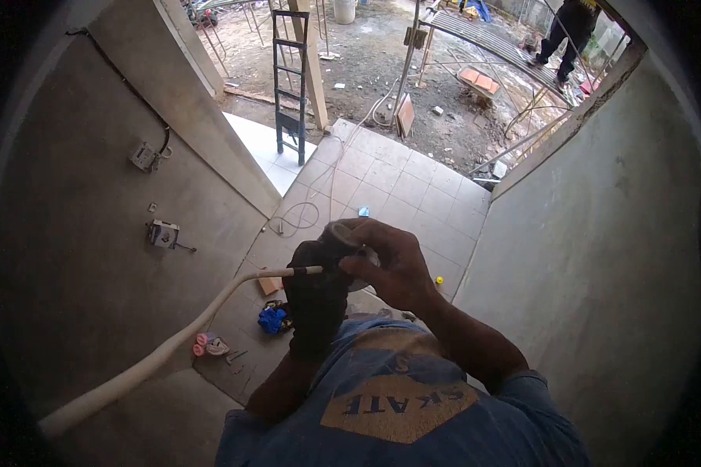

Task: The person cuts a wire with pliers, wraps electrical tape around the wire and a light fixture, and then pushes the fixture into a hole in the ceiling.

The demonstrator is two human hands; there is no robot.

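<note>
Our left hand (315, 300), dark and closed, grips the end of a long white tube (156, 362) that runs away to the lower left. Our right hand (393, 268) curls around a small grey roll (344, 231) just beside the tube's tip, in front of our chest, above the tiled floor (397, 187). A ladder (290, 78) stands beyond.

Hands (382, 268) on white pipe (156, 362) end
</note>
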